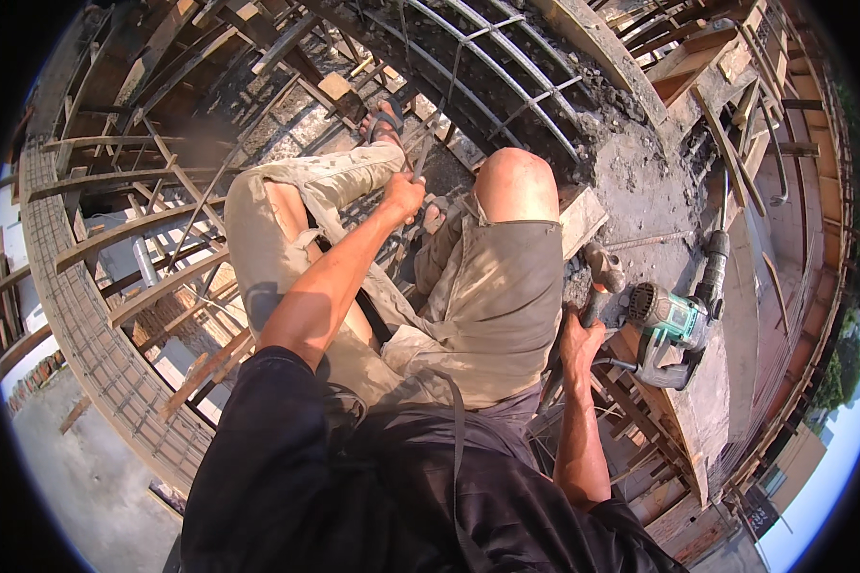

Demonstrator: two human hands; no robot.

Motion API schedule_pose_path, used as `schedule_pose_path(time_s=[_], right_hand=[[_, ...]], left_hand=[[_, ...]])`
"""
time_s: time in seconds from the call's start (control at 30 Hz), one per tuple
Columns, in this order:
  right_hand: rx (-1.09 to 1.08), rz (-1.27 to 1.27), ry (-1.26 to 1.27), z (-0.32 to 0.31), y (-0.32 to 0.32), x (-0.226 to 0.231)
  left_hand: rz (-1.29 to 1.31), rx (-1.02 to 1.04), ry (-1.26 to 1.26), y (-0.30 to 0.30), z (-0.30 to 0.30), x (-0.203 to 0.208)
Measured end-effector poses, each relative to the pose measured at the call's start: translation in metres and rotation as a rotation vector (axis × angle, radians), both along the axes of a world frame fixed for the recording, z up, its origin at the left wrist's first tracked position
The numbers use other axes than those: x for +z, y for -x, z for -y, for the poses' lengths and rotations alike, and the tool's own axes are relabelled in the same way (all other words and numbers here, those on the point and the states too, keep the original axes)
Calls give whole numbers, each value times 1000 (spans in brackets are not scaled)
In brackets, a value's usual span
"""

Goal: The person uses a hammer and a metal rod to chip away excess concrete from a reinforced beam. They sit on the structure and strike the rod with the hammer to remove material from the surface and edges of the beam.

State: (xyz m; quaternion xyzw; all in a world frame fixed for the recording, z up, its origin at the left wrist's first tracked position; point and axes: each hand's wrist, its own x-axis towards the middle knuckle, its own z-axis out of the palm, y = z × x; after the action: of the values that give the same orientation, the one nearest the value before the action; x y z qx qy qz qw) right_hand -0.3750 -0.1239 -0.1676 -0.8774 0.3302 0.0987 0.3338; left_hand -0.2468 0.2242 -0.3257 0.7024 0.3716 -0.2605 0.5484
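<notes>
My left hand [404,198] is closed around a thin grey metal bar [420,158], likely a chisel, that points up between my legs; its far end is hard to make out. Low beside my right thigh, my right hand [580,342] grips the handle of a hammer [606,267], whose worn brownish head is uppermost. To the right of that hand a teal and black demolition hammer [677,320] lies on a concrete ledge [640,191], its bit pointing away from me.
Exposed steel rebar [506,57] curves along a rough concrete beam ahead. On the left, wooden props [153,239] crisscross below a curved formwork strip with rebar mesh [96,353]. My sandalled foot [382,122] rests among timbers. A wooden box form [702,62] stands at the far right.
</notes>
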Motion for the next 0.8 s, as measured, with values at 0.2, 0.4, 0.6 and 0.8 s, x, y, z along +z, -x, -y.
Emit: schedule_pose_path(time_s=[0.2, 0.4, 0.6, 0.8], right_hand=[[25, 0, 42, -2, 0, 2], [39, 8, 9, -2, 0, 0], [39, 1, -24, -8, -1, 9], [15, 0, 2, -13, -4, 13]], left_hand=[[-80, -230, -73, 11, -7, 49], [164, -465, -306, 35, 8, 13], [102, -406, -276, 27, 1, 34], [113, -378, -258, 27, 1, 30]])
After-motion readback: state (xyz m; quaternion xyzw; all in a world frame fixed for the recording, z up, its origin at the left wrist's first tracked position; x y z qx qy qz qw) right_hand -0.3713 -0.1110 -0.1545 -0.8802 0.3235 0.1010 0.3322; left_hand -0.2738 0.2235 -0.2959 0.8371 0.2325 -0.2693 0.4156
